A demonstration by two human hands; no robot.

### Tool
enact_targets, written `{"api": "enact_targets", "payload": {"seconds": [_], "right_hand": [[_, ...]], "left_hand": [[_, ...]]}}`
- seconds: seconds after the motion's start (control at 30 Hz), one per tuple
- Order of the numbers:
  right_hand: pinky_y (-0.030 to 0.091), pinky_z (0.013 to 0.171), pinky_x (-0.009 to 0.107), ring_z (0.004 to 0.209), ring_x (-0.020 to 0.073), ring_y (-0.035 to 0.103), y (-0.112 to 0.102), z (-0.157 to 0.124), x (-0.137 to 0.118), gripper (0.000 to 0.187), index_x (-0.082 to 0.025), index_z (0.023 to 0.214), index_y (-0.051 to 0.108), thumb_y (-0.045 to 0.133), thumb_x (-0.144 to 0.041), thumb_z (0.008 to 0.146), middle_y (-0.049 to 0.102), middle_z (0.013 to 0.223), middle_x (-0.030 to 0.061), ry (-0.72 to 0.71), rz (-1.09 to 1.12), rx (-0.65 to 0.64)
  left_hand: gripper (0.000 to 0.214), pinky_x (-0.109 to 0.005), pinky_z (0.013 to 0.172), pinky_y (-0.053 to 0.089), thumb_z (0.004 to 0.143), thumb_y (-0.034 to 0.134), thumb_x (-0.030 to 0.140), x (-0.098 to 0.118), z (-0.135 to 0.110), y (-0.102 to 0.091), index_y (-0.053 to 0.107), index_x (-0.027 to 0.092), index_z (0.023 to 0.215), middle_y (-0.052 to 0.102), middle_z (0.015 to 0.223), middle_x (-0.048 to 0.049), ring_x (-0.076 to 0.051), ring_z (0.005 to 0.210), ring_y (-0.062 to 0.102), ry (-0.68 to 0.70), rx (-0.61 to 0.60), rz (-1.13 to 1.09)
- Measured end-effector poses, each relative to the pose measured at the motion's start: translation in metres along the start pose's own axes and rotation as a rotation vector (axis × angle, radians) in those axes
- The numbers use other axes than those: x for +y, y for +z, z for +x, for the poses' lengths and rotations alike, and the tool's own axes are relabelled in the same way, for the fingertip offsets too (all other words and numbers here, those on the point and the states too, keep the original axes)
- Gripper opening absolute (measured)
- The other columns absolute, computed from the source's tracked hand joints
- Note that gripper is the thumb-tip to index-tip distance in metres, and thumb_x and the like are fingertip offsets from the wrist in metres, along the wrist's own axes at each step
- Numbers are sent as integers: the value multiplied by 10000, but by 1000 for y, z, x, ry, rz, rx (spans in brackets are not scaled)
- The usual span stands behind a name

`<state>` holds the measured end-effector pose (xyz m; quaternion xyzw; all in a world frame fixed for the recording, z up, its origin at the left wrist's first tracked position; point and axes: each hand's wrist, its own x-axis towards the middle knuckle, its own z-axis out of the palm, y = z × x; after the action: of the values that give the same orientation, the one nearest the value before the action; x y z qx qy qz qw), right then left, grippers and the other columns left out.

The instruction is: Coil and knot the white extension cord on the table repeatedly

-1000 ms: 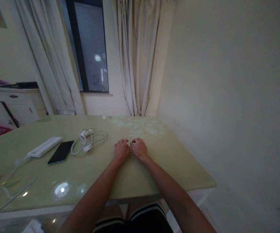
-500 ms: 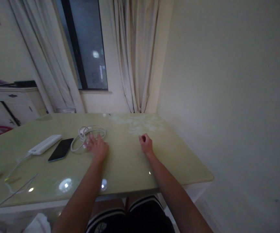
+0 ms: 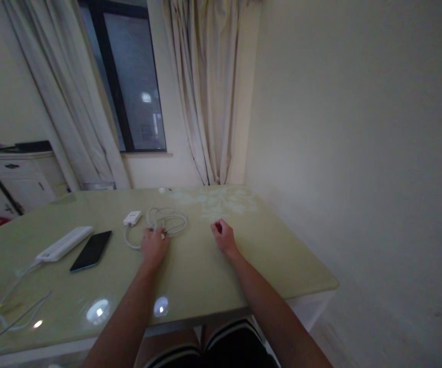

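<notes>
A white charging cable (image 3: 175,215) lies in loose loops on the table, with a white plug-like block (image 3: 132,218) at its left end. My left hand (image 3: 155,246) is at the near side of the loops, its fingers closed on the cable; a small connector end shows by the fingertips. To the right, apart from the cable, my right hand (image 3: 224,236) rests over the tabletop, curled into a loose fist with nothing seen in it.
A black phone (image 3: 91,251) and a white power strip (image 3: 65,244) lie left of the cable. Another thin cord (image 3: 17,311) runs off the near left edge. The glossy green tabletop (image 3: 278,255) meets a plain wall on the right. Curtains and a window stand behind.
My left hand has gone from spread fingers to closed on the cable. The loops have shifted right, and the white block now lies apart from them. My right hand stays a fist.
</notes>
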<state>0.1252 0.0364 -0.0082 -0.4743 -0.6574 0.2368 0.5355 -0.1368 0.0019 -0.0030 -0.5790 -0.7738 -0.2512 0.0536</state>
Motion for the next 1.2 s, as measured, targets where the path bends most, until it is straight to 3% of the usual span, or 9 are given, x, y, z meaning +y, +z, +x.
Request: {"api": "enact_targets", "payload": {"seconds": [0.23, 0.37, 0.5, 0.6, 0.73, 0.9, 1.0, 1.13, 1.2], "right_hand": [[464, 931, 364, 1012, 234, 629, -1, 3, 17, 285, -207, 1051, 691, 580, -435, 923, 688, 1090, 112, 21, -203, 95], [465, 933, 368, 1000, 235, 657, -10, 4, 19, 300, -217, 1085, 707, 563, -448, 958, 712, 1100, 108, 35, -242, 33], [473, 848, 312, 919, 206, 666, -9, -3, 6, 321, -223, 1062, 729, 592, -494, 958, 737, 1003, 69, -135, -207, -262], [446, 779, 290, 836, 195, 624, -4, -8, -3, 315, -213, 911, 748, 652, -512, 926, 712, 886, 57, -279, -290, -405], [397, 687, 272, 681, 171, 534, -3, -7, -7, 345, -216, 718, 715, 651, -478, 933, 612, 669, 18, -318, -313, -398], [371, 623, 258, 590, 147, 501, -12, -5, -8, 578, -212, 560, 647, 610, -696, 872, 572, 592, -2, -360, -166, -430], [375, 636, 257, 588, 146, 537, -15, -5, -10, 696, -215, 567, 659, 387, -712, 972, 594, 584, 4, -250, -100, -431], [402, 678, 259, 645, 154, 517, -14, -6, -13, 613, -213, 619, 657, 445, -671, 966, 587, 621, 8, -195, -194, -387], [437, 717, 266, 711, 160, 548, -12, -7, -16, 495, -213, 814, 723, 473, -608, 977, 637, 748, 21, -204, -149, -342]], "left_hand": [[424, -371, 1011, 503, 932, 582, 438, 54, -28, 11, 648, 199, 1275, 635, 1300, -147, -254, 1136, 650, 557, -208, -432], [468, -357, 884, 530, 1009, 410, 478, 47, -24, 6, 612, 178, 1306, 700, 1205, -132, -218, 950, 695, 443, -172, -484], [488, -333, 778, 465, 1018, 372, 498, 39, -20, 2, 705, 171, 876, 723, 880, -115, -231, 838, 673, 442, -214, -234], [523, -290, 662, 387, 1024, 356, 528, 42, -24, -2, 664, 201, 754, 690, 735, -66, -196, 705, 630, 457, -292, -222], [457, -282, 671, 371, 1016, 404, 507, 48, -26, -8, 618, 202, 752, 657, 729, -45, -183, 703, 586, 343, -39, -273], [416, -323, 815, 411, 1019, 431, 489, 43, -22, -13, 653, 185, 841, 631, 747, -46, -199, 762, 569, 229, 359, -393], [397, -327, 817, 422, 1016, 454, 482, 41, -23, -13, 664, 184, 857, 615, 744, -43, -197, 756, 555, 217, 394, -416], [350, -315, 819, 454, 1030, 425, 404, 43, -27, -11, 692, 184, 978, 609, 794, -55, -192, 794, 566, 355, 331, -431], [341, -333, 862, 474, 1030, 403, 333, 46, -30, -10, 687, 173, 1133, 622, 844, -76, -204, 854, 585, 469, 341, -435]]}}
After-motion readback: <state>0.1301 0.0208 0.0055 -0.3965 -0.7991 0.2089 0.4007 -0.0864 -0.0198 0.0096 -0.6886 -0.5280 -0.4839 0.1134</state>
